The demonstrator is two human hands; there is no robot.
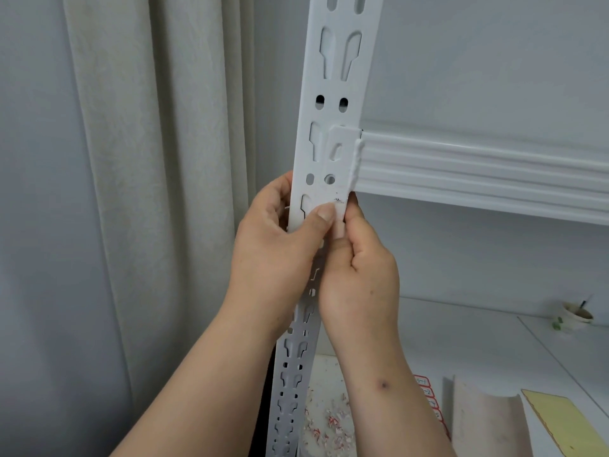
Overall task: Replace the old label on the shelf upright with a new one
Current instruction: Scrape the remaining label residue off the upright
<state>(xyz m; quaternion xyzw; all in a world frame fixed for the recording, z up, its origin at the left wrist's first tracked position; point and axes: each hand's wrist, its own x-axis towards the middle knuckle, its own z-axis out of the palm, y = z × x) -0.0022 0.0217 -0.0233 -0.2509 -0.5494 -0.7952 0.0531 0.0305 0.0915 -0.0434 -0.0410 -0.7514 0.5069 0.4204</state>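
Both hands grip the white shelf upright (324,153) just below the shelf beam (478,169): left hand (280,239) wrapped around it, thumb pressing its face; right hand (359,258) pinching a pale label (339,222). Paper scraps (324,420) litter the bench (461,341); a curtain (148,159) hangs left.

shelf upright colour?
White, punched with paired slots and holes: the shelf upright, head view, the only one.

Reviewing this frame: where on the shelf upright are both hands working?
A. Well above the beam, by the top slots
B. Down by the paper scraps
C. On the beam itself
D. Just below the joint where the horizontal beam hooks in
D: the left hand and right hand pinch the shelf upright just under the horizontal beam joint.
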